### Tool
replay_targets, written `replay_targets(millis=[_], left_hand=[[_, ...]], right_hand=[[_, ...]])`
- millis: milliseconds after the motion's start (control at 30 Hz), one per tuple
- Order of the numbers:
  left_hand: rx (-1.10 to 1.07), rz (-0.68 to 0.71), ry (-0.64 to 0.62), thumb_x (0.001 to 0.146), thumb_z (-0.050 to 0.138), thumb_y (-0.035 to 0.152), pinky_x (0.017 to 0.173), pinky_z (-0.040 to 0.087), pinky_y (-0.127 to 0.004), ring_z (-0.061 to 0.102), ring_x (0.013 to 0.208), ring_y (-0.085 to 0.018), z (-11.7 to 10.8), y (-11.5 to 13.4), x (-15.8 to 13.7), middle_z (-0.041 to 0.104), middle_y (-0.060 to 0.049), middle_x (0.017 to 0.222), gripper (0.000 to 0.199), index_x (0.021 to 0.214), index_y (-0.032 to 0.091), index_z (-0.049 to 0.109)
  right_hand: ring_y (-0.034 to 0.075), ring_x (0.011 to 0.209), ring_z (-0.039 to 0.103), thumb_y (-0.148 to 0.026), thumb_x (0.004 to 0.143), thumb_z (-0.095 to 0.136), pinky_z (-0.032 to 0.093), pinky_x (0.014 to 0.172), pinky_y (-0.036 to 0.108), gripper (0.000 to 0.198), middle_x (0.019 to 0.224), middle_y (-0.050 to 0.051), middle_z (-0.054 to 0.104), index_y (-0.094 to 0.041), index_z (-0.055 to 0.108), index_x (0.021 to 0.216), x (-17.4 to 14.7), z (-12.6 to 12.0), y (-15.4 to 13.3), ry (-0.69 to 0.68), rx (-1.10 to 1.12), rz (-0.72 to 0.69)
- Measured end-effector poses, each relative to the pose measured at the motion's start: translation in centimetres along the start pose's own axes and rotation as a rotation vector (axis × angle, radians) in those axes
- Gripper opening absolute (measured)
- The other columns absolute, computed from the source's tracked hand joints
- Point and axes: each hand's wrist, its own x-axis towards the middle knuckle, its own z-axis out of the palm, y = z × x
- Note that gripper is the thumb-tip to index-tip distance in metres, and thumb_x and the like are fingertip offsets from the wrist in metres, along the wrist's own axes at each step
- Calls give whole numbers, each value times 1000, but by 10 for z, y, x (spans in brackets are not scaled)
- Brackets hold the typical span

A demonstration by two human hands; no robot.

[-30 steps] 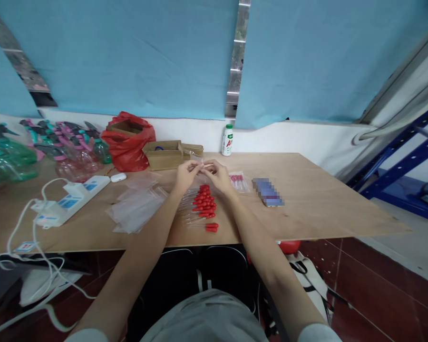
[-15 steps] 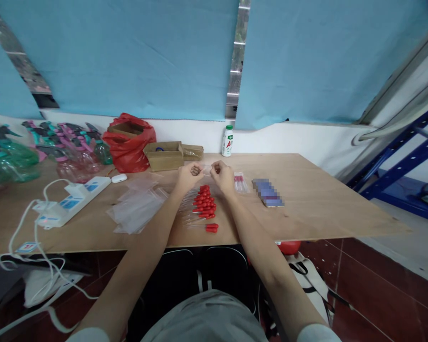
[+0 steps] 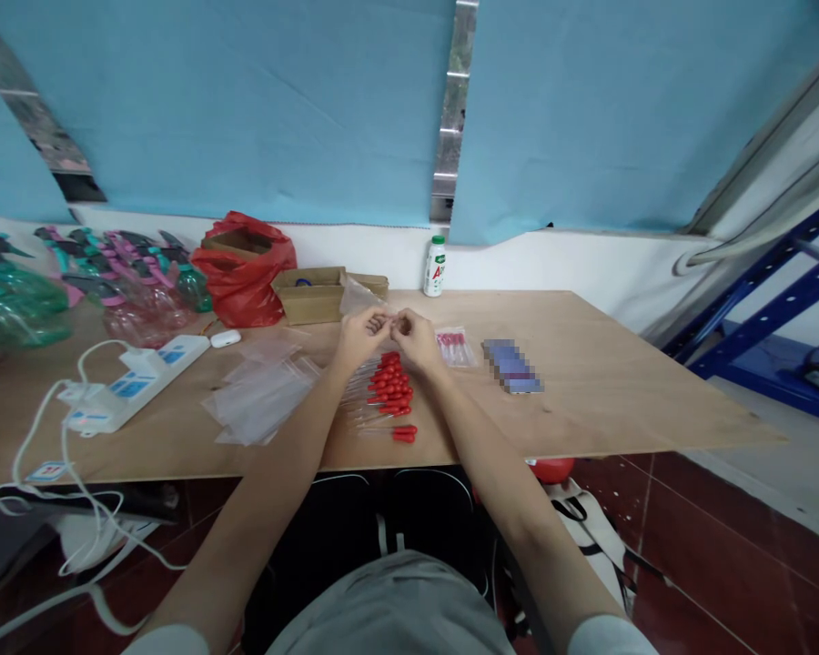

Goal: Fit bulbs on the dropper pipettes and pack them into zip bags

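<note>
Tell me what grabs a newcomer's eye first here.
Likely the clear, red-bulbed droppers heaped front and centre on the tan wooden table. Just beyond, the bare left hand and right hand meet at a clear plastic bag. Back left stands a crumpled red plastic bag.

The held bag [image 3: 358,297] is showing thin, clear plastic film; the flat bags [image 3: 266,398] are presenting similar film with a hazy sheen. The droppers [image 3: 390,387] are displaying smooth, rubber-like red bulbs and transparent stems. The tabletop [image 3: 621,382] is exhibiting matt wood. The red sack [image 3: 246,296] is showing crinkled, glossy plastic, the box [image 3: 310,307] is showing matt cardboard, and the power strip [image 3: 167,359] is presenting smooth plastic.
</note>
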Motion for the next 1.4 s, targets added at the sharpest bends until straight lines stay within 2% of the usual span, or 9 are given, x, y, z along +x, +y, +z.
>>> replay_targets(millis=[200, 433, 633, 700, 800, 933, 1000, 1133, 1400], left_hand=[[115, 98, 9, 89, 67, 23, 81, 55, -32, 67, 79, -18, -2, 2, -1, 76, -4, 92, 15, 100, 22, 78], [102, 42, -23, 95, 63, 26, 81, 54, -31, 68, 80, -18, 2, -2, -2, 75, -4, 92, 14, 106, 23, 72], [94, 91, -86, 90, 69, 27, 81, 54, -32, 67, 76, -19, 3, 1, -4, 75, -2, 84, 12, 99, 24, 76], [59, 92, -65, 92, 70, 32, 83, 55, -33, 69, 79, -20, 3, 4, -5, 76, -3, 88, 14, 100, 24, 77], [-23, 1, 26, 98, 66, 43, 85, 56, -33, 71, 84, -20, 7, 4, -4, 77, -5, 93, 23, 105, 24, 76], [-276, -360, 266, 100, 59, 63, 74, 56, -30, 69, 76, -18, 15, -6, 3, 71, -4, 78, 44, 88, 22, 70], [-497, -511, 212, 97, 57, 73, 74, 58, -31, 71, 79, -19, 18, -8, 7, 75, -8, 86, 54, 91, 21, 71], [-779, -451, -3, 96, 47, 85, 85, 63, -39, 75, 100, -24, 16, 1, 10, 78, -14, 109, 70, 110, 21, 73], [-749, -389, 180, 94, 22, 93, 94, 65, -49, 70, 128, -31, 8, 10, 13, 75, -14, 128, 87, 123, 25, 66]], right_hand=[[19, 73, 56, -19, 80, 57, 45, 76, 31, 6, 76, -1, 59, -23, 56, 84, 2, -9, -1, 264, -123, -30], [18, 74, 58, -29, 89, 59, 48, 76, 31, 10, 96, 2, 64, -24, 55, 97, -3, -2, -3, 74, -134, -91], [24, 92, 65, -11, 78, 52, 53, 88, 36, 36, 106, 9, 69, -22, 61, 110, -1, -1, 9, 102, -212, -23], [24, 92, 67, -10, 76, 51, 55, 91, 38, 41, 104, 8, 72, -21, 64, 113, 3, -1, 13, 127, -112, 34], [22, 85, 71, -17, 78, 55, 60, 87, 38, 39, 102, 6, 75, -21, 65, 115, 10, -1, 14, 179, 238, 165], [21, 87, 76, -28, 78, 72, 67, 84, 39, 37, 103, 4, 77, -23, 66, 114, 16, -2, 0, 145, 813, 293], [22, 92, 78, -27, 77, 79, 69, 84, 38, 42, 101, 3, 78, -25, 66, 117, 15, -2, -10, 54, 974, 321], [25, 96, 79, -22, 71, 90, 72, 77, 35, 50, 98, 3, 80, -25, 68, 115, 7, 2, -28, -134, 1084, 397], [19, 84, 75, -25, 59, 98, 70, 74, 34, 64, 100, 1, 76, -24, 58, 109, 1, 8, -26, -186, 934, 368]])
